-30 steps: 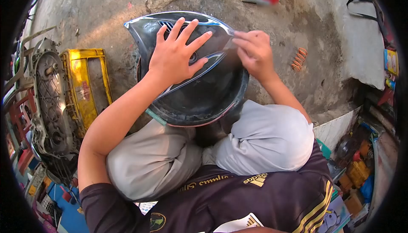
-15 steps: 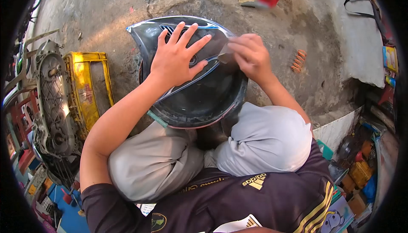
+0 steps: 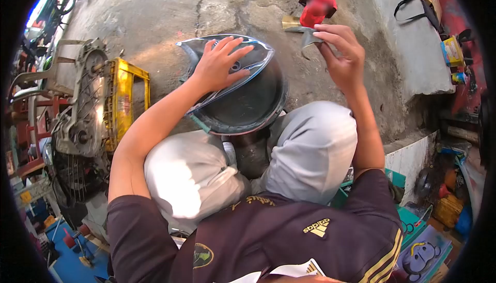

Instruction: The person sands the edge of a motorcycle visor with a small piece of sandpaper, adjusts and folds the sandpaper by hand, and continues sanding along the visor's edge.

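Observation:
A dark, glossy body panel [image 3: 261, 56] with pale blue and white trim lies across the top of a round black basin [image 3: 243, 107] in front of my knees. My left hand [image 3: 217, 66] rests on the panel with its fingers spread. Off to the right, raised clear of the panel, my right hand [image 3: 343, 58] pinches a curled grey piece of sandpaper [image 3: 309, 40] between thumb and fingers. Just beyond it on the floor are a red part [image 3: 321, 1], partly blurred, and a gold-coloured sheet [image 3: 292, 23].
A yellow plastic crate [image 3: 124, 102] and a metal engine casing [image 3: 85, 112] stand close on my left. Along the right is a low white-tiled edge [image 3: 411, 156] with cluttered tools and parts below it. A black strap [image 3: 416, 8] lies farther back on the concrete.
My right hand has come off the panel's right edge and moved right and upward with the sandpaper. My left hand stays on the panel. The camera view has shifted.

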Available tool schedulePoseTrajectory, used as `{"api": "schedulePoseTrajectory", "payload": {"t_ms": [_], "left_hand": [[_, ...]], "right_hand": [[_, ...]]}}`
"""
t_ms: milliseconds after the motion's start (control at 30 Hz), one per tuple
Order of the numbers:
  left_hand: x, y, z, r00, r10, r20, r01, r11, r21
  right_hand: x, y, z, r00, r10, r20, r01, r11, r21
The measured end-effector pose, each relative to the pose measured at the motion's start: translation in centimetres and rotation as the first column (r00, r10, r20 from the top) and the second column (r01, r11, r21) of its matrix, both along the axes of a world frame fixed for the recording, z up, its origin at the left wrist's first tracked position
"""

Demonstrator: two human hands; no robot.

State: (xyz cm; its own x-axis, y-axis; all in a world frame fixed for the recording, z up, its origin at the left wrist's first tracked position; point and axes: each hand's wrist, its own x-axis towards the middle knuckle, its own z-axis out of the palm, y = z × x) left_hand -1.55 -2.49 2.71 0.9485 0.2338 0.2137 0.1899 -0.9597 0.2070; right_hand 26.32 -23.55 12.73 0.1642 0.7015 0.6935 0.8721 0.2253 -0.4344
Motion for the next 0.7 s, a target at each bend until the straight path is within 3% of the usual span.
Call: {"api": "schedulePoseTrajectory", "payload": {"t_ms": [167, 300, 367, 400, 600, 700], "left_hand": [[0.5, 0.8, 6.5, 0.995, 0.022, 0.101, -0.024, 1.0, 0.01], [0.7, -1.1, 12.6, 0.999, -0.006, 0.05, 0.004, 0.999, 0.032], [0.9, -2.7, 14.8, 0.96, -0.02, 0.278, 0.027, 0.999, -0.02], [0.8, -3.4, 15.7, 0.949, 0.004, 0.316, 0.008, 0.999, -0.037], [-0.7, -4.1, 16.5, 0.881, 0.085, 0.466, 0.021, 0.976, -0.218], [-1.1, -4.1, 17.2, 0.881, 0.103, 0.462, 0.011, 0.971, -0.237]], "right_hand": [[-0.6, -2.4, 4.8, 0.997, -0.041, 0.063, 0.041, 0.999, -0.004], [-1.9, -1.2, 8.2, 1.0, -0.01, 0.011, 0.01, 1.0, 0.004], [-2.2, 0.2, 9.0, 0.942, -0.026, -0.335, -0.045, 0.978, -0.203], [-1.8, 1.3, 9.1, 0.947, -0.05, -0.316, -0.033, 0.967, -0.252], [-4.0, 5.2, 8.0, 0.929, 0.05, -0.367, -0.148, 0.958, -0.245], [-6.2, 5.4, 6.9, 0.9, 0.126, -0.417, -0.228, 0.952, -0.204]]}}
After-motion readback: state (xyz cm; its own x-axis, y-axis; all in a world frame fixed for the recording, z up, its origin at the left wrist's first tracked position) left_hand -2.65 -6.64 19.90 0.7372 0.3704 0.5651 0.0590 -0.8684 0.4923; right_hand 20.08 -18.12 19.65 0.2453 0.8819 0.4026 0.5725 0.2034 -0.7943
